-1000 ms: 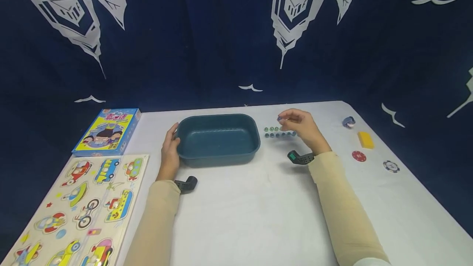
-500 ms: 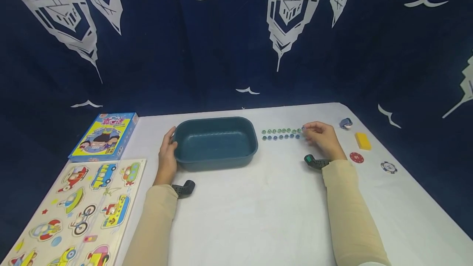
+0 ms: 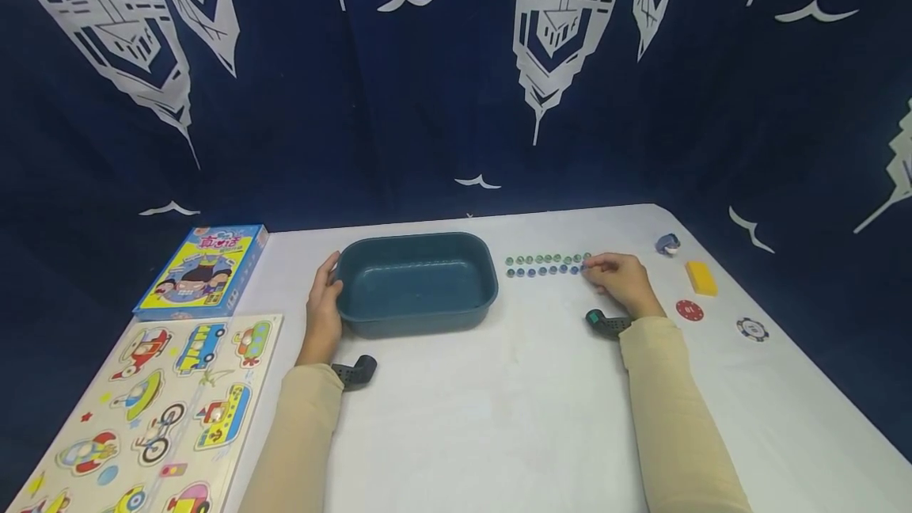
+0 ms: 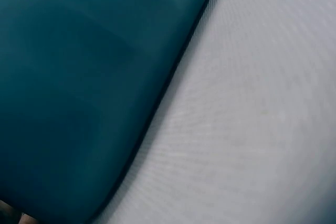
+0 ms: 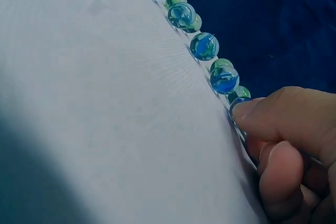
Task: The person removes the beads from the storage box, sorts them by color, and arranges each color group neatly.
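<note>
A deep teal plastic basin (image 3: 416, 324) stands on the white table, its inside bare. My left hand (image 3: 323, 317) grips the basin's left end, thumb by the rim; the left wrist view shows mostly the basin's wall (image 4: 89, 82), with fingertips barely showing at the lower left. To the right of the basin run two straight rows of glass marbles, green marbles (image 3: 549, 258) behind and blue marbles (image 3: 543, 271) in front. At the right end of the blue row my right hand (image 3: 623, 282) pinches a blue marble (image 5: 238, 103), mostly covered by thumb and fingers.
On the left lie a boxed card game (image 3: 199, 274) and a wooden vehicle puzzle board (image 3: 181, 394). Toward the right edge are a small blue-and-white object (image 3: 667, 244), a yellow block (image 3: 701, 279), a red chip (image 3: 689, 310) and a white-and-black chip (image 3: 752, 329). A dark blue curtain (image 3: 442, 101) hangs behind.
My right hand has moved right with the blue marble and come down to the end of the front row. The left hand has stayed at the basin; the view has shifted slightly.
</note>
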Demonstrator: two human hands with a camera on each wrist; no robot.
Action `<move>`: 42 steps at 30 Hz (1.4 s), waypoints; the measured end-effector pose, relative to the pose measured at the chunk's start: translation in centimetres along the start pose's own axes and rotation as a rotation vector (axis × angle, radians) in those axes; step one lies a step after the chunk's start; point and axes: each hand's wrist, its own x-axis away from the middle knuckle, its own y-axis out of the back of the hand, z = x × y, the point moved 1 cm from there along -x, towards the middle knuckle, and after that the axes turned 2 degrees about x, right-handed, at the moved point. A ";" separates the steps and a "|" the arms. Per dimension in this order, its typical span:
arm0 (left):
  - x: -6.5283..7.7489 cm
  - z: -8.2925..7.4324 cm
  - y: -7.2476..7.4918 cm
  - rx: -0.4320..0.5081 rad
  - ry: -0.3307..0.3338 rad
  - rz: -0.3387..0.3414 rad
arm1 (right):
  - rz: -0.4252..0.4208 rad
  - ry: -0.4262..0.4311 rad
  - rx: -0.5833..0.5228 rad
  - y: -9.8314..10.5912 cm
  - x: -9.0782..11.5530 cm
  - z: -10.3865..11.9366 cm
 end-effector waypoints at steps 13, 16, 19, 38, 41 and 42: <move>0.0 0.1 0.1 -0.005 0.001 0.005 | 0.053 0.105 -0.138 0.7 0.3 4.1; 0.1 0.1 0.1 -0.005 0.001 0.009 | 0.091 0.146 -0.161 0.2 0.6 6.0; 0.1 0.2 0.1 -0.003 0.003 -0.001 | 0.146 0.203 -0.182 -0.8 1.0 8.2; -0.3 0.3 0.1 0.019 -0.039 -0.045 | 0.479 0.545 -0.063 -9.4 2.6 17.2; -0.3 0.4 0.1 0.013 -0.032 -0.046 | 0.504 0.563 -0.039 -10.0 2.9 18.2; -0.3 0.4 0.1 0.008 -0.030 -0.047 | 0.522 0.567 -0.042 -10.4 2.9 18.5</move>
